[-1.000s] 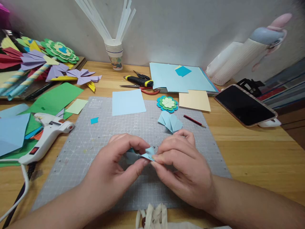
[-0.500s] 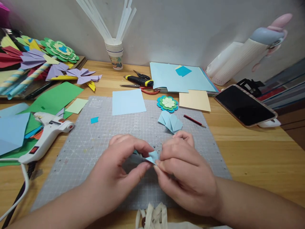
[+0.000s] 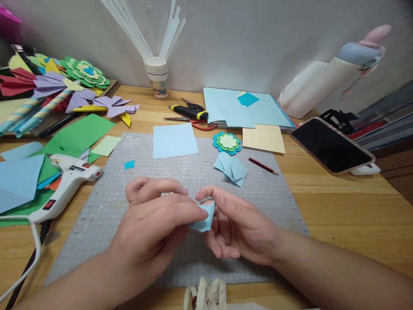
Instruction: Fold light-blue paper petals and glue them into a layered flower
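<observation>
Over the grey cutting mat [image 3: 106,206], my left hand [image 3: 155,224] pinches a small folded light-blue paper piece [image 3: 204,218] between thumb and fingers. My right hand [image 3: 237,226] is turned palm-up beside it, its fingers curled loosely, the index tip touching the paper's top edge. Just beyond my hands lies a folded light-blue paper petal cluster [image 3: 232,168]. A light-blue paper square [image 3: 174,140] and a green-and-blue paper flower [image 3: 227,141] rest at the mat's far edge.
A white glue gun [image 3: 66,185] with its cord lies at the left over coloured paper. Scissors [image 3: 190,113], a red pencil [image 3: 263,165], a cream sheet [image 3: 263,137], a blue paper stack [image 3: 245,110], a phone on a stand [image 3: 331,146] and a cup of glue sticks [image 3: 157,77] surround the mat.
My right hand has turned from knuckles-up to palm-up and loosened its pinch. My left hand has lifted the blue piece slightly and rotated it upright.
</observation>
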